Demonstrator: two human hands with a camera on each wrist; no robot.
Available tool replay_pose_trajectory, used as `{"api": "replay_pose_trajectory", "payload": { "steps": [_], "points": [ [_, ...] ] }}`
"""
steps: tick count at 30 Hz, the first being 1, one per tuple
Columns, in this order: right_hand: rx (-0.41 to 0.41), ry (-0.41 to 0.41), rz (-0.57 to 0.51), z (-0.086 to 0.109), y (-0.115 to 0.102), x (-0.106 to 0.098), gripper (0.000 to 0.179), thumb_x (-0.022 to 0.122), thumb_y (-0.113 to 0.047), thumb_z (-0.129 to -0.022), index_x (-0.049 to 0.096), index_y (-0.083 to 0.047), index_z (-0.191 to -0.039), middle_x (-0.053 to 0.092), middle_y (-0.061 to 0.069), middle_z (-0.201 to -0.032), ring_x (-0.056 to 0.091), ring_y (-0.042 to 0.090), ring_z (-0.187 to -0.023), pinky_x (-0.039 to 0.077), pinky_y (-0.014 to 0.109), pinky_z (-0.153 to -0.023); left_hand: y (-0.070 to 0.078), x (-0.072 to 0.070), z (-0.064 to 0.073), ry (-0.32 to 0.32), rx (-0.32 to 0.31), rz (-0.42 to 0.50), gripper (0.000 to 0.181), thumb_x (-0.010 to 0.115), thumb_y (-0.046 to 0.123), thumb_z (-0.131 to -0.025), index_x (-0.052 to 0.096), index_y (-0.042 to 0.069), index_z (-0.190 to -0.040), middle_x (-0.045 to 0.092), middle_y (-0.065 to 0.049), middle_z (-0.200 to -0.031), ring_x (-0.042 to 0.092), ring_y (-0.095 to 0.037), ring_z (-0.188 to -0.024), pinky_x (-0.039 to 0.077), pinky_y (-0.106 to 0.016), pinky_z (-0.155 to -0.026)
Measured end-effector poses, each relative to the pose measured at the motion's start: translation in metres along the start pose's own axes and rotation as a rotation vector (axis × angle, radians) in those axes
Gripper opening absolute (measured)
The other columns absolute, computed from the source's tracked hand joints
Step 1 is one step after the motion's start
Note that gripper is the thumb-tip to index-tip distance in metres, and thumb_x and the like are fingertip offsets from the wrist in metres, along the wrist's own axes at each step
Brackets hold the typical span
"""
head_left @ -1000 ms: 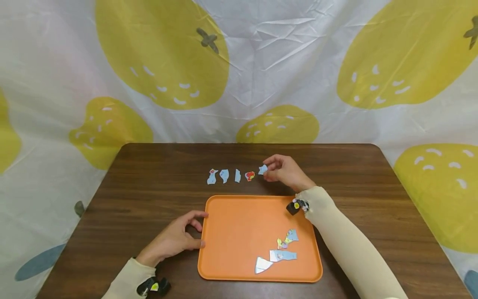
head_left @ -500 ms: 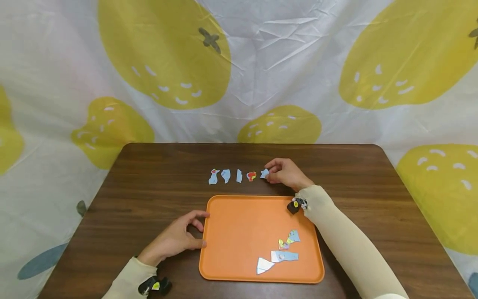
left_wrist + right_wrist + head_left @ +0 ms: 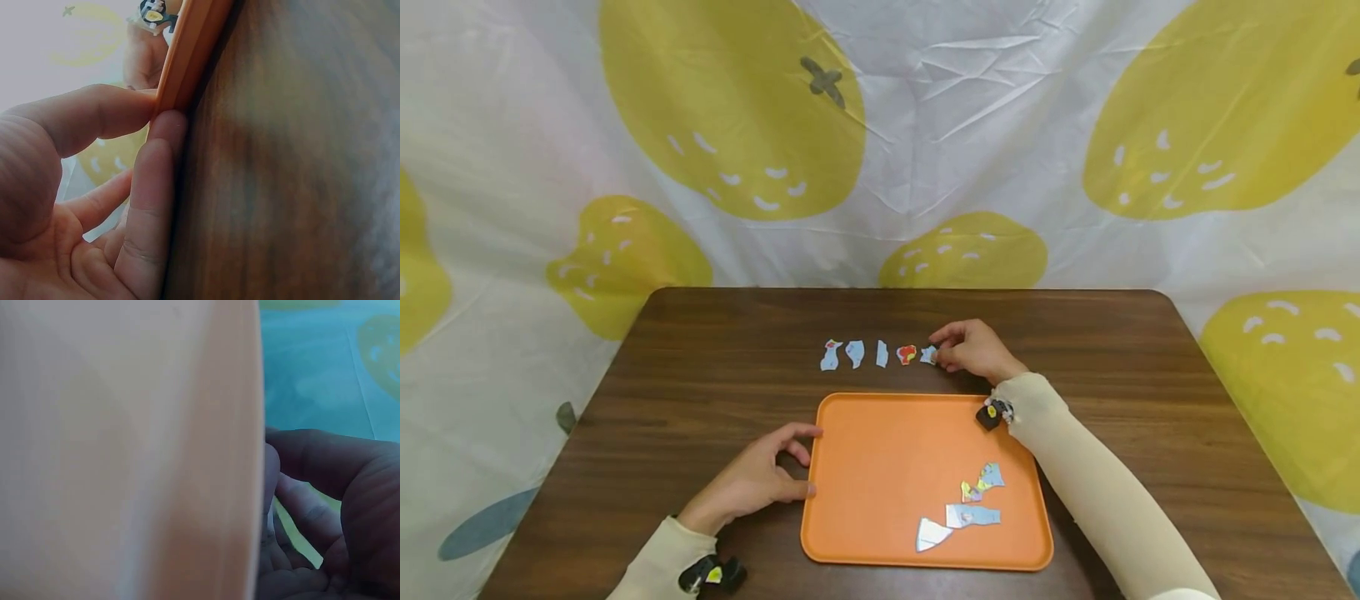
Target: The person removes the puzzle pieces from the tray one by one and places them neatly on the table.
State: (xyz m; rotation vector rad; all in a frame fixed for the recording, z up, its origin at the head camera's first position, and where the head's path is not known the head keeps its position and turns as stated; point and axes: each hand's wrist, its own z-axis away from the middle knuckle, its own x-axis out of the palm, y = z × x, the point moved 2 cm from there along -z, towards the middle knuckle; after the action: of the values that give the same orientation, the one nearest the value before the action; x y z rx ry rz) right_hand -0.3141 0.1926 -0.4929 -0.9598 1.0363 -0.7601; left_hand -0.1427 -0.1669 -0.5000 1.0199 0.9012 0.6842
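Note:
My right hand reaches past the far side of an orange tray, its fingertips on a small light-blue paper puzzle piece. This piece ends a row of loose pieces, beside a red-and-yellow piece. The right wrist view shows the tray wall hiding the fingertips and piece. At the tray's left edge, my left hand holds the rim with thumb and fingers, seen close in the left wrist view against the rim.
The row also has a narrow piece, a curved piece and a piece with a red top. On the tray lie a white wedge, a blue-white strip and yellow-blue pieces. A fruit-print cloth hangs behind the table.
The light-blue piece under my right fingertips has shifted slightly nearer and into line with the row. The left hand stays at the tray's edge. The head view has moved a little.

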Motion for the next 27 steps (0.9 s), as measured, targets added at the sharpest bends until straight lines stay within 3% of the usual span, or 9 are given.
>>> {"api": "replay_pose_trajectory", "payload": {
  "steps": [18,27],
  "points": [
    [-0.027,0.002,-0.006,0.004,-0.002,-0.003,0.044,0.075,-0.007,-0.094,0.062,0.005,-0.134,0.068,0.016,-0.103,0.071,0.019,-0.082,0.063,0.032,-0.075,-0.001,0.001,0.001,-0.007,0.004,0.011,0.077,0.089,0.002,-0.08,0.054,0.009,-0.148,0.058,-0.017,-0.11,0.056,-0.009,-0.058,0.048,-0.024,-0.056],
    [-0.069,0.021,0.05,0.018,-0.017,-0.012,0.046,0.075,-0.013,-0.095,0.062,0.003,-0.136,0.07,0.021,-0.113,0.072,0.027,-0.092,0.063,0.037,-0.082,-0.001,0.001,0.0,-0.003,0.004,-0.013,0.076,0.09,0.005,-0.08,0.055,0.01,-0.147,0.059,-0.016,-0.11,0.058,-0.011,-0.06,0.049,-0.024,-0.057]
  ]
}}
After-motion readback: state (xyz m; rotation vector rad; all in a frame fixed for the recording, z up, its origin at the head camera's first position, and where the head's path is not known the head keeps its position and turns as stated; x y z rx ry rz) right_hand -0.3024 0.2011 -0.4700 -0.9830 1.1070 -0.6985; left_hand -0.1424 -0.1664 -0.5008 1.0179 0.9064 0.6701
